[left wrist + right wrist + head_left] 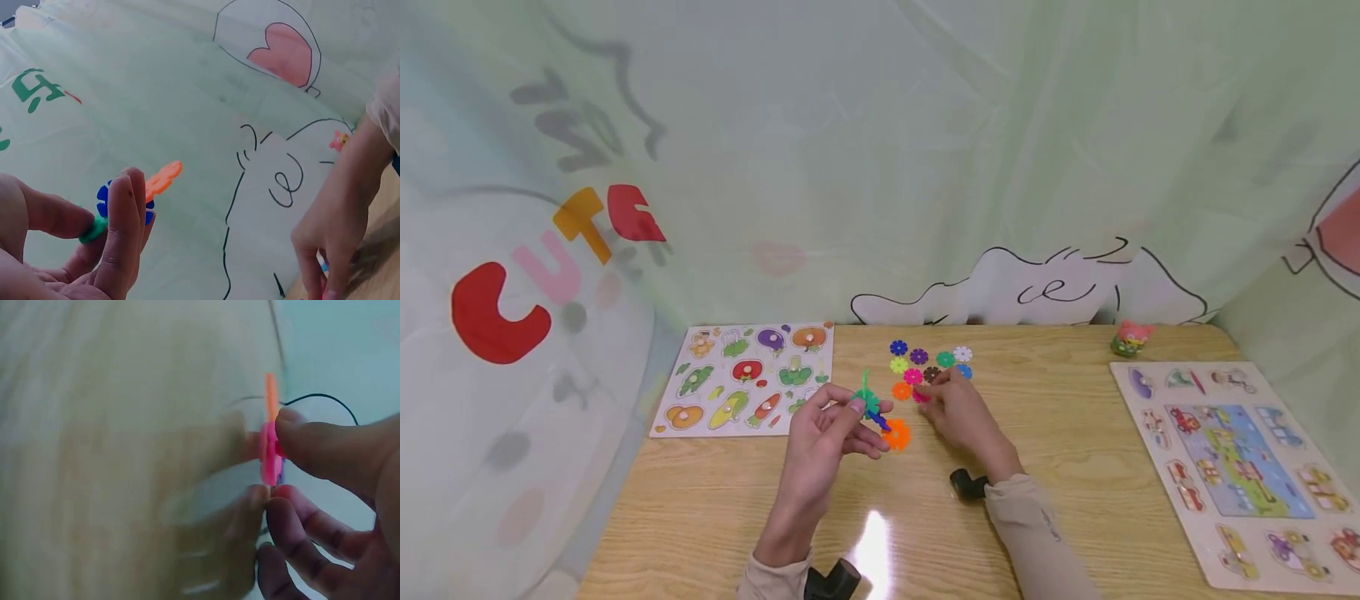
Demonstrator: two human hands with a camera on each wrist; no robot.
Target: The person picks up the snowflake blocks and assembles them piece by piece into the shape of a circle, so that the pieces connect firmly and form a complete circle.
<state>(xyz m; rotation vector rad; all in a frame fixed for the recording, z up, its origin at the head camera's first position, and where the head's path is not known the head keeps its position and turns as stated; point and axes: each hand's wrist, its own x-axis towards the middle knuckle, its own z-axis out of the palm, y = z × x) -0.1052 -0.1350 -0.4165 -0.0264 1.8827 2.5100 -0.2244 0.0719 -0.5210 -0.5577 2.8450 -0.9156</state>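
Note:
My left hand [820,446] holds a joined chain of notched flower-shaped discs above the table, pinching the green disc [867,403] between thumb and fingers. A blue disc [103,199] links it to an orange disc [897,436], and a light green disc [865,382], seen edge-on, sticks up from the top. Over the loose discs, my right hand [964,417] pinches a magenta disc [920,395] by its edge at the table. In the right wrist view, the thumb presses on a pink disc [270,456]; an orange disc shows edge-on just beyond.
Several loose discs lie beyond the right hand, among them a dark blue one [898,347] and a white one [962,354]. A vegetable puzzle board [673,400] lies at left, a vehicle puzzle board [1187,500] at right. A small pink-and-green figurine [1131,338] stands near the back edge.

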